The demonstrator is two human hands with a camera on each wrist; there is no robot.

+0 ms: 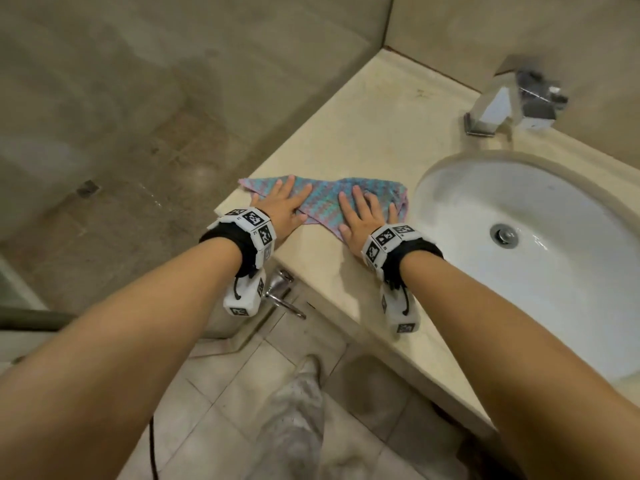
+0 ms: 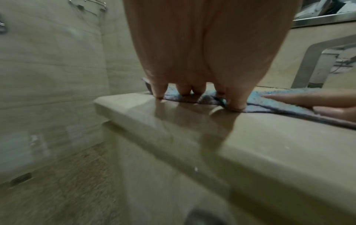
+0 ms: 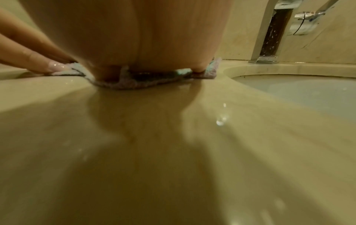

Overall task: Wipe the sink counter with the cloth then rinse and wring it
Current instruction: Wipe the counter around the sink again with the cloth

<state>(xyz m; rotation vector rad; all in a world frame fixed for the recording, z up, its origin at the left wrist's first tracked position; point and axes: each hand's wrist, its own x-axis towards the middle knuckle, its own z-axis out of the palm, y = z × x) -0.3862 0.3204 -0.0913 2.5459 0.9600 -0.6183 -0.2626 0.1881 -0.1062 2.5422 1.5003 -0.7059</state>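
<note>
A person stands at a bathroom counter (image 1: 374, 133) and looks down at both forearms stretched forward. A pastel blue and pink cloth (image 1: 322, 199) lies spread on the beige stone, at the near left corner of the counter, just left of the white sink (image 1: 467, 209). The left hand (image 1: 282, 207) lies flat on the cloth's left half, fingers straight and fanned, grasping nothing. The right hand (image 1: 362, 218) lies flat on the right half in the same way, fingers extended, palm down. Neither hand curls round the fabric; both press it onto the stone.

The spread fingers likely serve to hold the cloth wide, so one pass covers more of the surface, while two palms give even pressure. From the left wrist, the fingertips (image 2: 238, 105) touch down at the cloth's (image 2: 279, 99) near edge, close to the counter's front lip. From the right wrist, small water drops (image 3: 220, 121) sit on the glossy stone in front of the cloth (image 3: 134, 83). The chrome tap (image 1: 512, 98) stands behind the sink, well apart from the hands. Rinsing and wringing appear not yet begun.
</note>
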